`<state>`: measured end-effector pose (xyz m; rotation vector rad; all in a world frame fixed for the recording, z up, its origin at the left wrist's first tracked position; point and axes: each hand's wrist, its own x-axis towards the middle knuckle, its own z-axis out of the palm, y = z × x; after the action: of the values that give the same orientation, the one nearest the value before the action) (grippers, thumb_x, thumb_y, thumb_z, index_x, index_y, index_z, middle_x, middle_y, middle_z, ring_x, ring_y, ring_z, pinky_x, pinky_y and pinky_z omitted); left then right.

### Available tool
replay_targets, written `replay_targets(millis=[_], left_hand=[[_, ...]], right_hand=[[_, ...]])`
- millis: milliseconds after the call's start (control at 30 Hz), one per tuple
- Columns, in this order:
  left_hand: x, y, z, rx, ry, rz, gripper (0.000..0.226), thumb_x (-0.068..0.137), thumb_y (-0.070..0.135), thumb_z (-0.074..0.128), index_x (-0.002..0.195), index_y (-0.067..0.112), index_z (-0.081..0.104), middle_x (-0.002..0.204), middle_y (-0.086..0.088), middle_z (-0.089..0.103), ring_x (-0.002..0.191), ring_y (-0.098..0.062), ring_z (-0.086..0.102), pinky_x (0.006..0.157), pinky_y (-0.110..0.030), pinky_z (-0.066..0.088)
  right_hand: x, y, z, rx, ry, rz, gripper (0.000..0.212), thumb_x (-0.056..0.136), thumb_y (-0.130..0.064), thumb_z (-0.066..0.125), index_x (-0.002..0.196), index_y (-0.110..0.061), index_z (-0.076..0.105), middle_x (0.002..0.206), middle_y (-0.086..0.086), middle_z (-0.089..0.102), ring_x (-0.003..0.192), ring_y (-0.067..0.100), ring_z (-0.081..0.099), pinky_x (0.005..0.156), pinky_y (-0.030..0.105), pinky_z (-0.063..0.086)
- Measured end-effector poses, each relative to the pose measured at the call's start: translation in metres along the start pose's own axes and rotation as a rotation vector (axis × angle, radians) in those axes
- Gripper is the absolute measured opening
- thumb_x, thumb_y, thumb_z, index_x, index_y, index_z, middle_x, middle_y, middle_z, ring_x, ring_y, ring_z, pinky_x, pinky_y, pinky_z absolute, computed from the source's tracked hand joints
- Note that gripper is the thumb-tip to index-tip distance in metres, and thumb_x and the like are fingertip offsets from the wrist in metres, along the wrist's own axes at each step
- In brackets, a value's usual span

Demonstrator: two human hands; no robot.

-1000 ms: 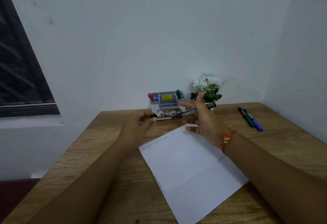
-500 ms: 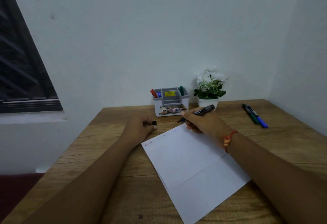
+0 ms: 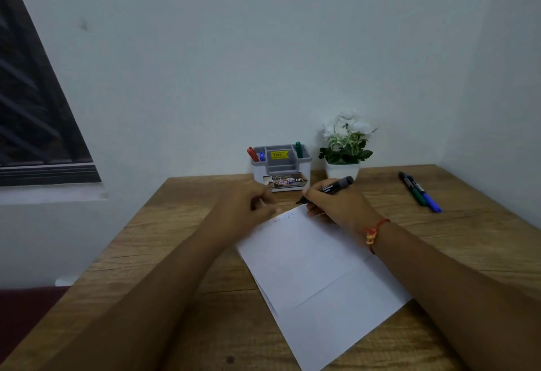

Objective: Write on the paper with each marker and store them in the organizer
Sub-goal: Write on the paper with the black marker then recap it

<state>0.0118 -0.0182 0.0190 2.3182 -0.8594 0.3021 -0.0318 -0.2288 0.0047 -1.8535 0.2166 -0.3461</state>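
We see the right hand [image 3: 336,205] grasping the black marker [image 3: 337,186] in a writing grip. Its cap is off and its tip points down-left at the far corner of the paper [image 3: 316,268]. We cannot tell if the tip touches.

The left hand [image 3: 248,206] is blurred, with fingers curled at the paper's far-left edge. We cannot tell whether it holds anything.

Edges:
- The table [image 3: 181,253] meets the back wall at its far edge.
- The table's left edge runs diagonally towards us.
- The right wall stands close to the far-right corner.
- The paper lies skewed, with its near corner close to the table's near edge.
- A second paper edge peeks out along the paper's left side. We cannot tell whether it is a fold or another sheet.

Room: bare wood shows left of the left arm, and between the right hand and the loose markers.

Counts:
- There are six markers in all.
- One marker is in the right hand.
- Three stand in the organizer [image 3: 281,170] at the back edge. The red marker [image 3: 252,154] and blue marker [image 3: 262,156] are in its left compartment, and the green marker [image 3: 298,149] is at its right rear.
- Two lie loose, side by side on the far right: a green one [image 3: 417,196] and a blue one [image 3: 431,203].
- There is one organizer.
- One potted plant [image 3: 345,145] stands just right of the organizer.
- One red thread [image 3: 376,228] is on the right wrist.
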Motion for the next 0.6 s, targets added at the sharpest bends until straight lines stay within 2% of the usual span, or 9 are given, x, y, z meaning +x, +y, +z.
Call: replay_targets(millis=[67, 167, 367, 533, 600], left_hand=[[-0.001, 0.001, 0.009, 0.05, -0.15, 0.024, 0.019, 0.082, 0.035, 0.074, 0.098, 0.026, 0.071, 0.097, 0.01, 0.065, 0.084, -0.004, 0.057, 0.068, -0.016, 0.043], [-0.002, -0.004, 0.017, 0.083, -0.244, 0.043, 0.034, 0.08, 0.037, 0.076, 0.11, 0.023, 0.07, 0.104, 0.008, 0.065, 0.089, -0.007, 0.059, 0.075, -0.02, 0.048], [0.0, -0.014, 0.02, 0.081, -0.274, 0.033, 0.04, 0.079, 0.041, 0.075, 0.115, 0.023, 0.069, 0.109, 0.006, 0.068, 0.092, -0.008, 0.06, 0.083, -0.029, 0.054], [0.0, -0.019, 0.022, 0.056, -0.267, 0.032, 0.04, 0.078, 0.043, 0.076, 0.113, 0.024, 0.069, 0.107, 0.008, 0.068, 0.09, -0.005, 0.06, 0.079, -0.023, 0.052], [0.001, -0.02, 0.023, 0.051, -0.271, 0.026, 0.041, 0.079, 0.043, 0.075, 0.114, 0.025, 0.069, 0.107, 0.009, 0.068, 0.091, -0.005, 0.059, 0.078, -0.02, 0.05]], right_hand=[[0.0, 0.003, 0.0, -0.022, -0.005, -0.004, 0.013, 0.086, -0.026, 0.075, 0.081, -0.013, 0.076, 0.073, 0.008, 0.077, 0.066, 0.015, 0.074, 0.057, 0.026, 0.053], [0.0, 0.007, 0.001, -0.02, -0.025, 0.014, 0.012, 0.084, -0.024, 0.078, 0.085, -0.012, 0.079, 0.075, 0.012, 0.077, 0.067, 0.017, 0.073, 0.06, 0.029, 0.055], [0.001, 0.008, 0.004, -0.044, -0.033, 0.024, 0.008, 0.081, -0.014, 0.075, 0.081, -0.008, 0.079, 0.065, 0.008, 0.072, 0.059, 0.014, 0.063, 0.054, 0.026, 0.051], [0.005, 0.011, 0.002, -0.096, 0.031, 0.048, 0.023, 0.076, -0.026, 0.078, 0.074, -0.003, 0.076, 0.071, 0.01, 0.076, 0.063, 0.016, 0.065, 0.063, 0.033, 0.055], [0.005, 0.011, 0.003, -0.153, 0.042, 0.038, 0.021, 0.077, -0.027, 0.077, 0.067, -0.008, 0.074, 0.066, 0.006, 0.075, 0.06, 0.013, 0.064, 0.062, 0.031, 0.054]])
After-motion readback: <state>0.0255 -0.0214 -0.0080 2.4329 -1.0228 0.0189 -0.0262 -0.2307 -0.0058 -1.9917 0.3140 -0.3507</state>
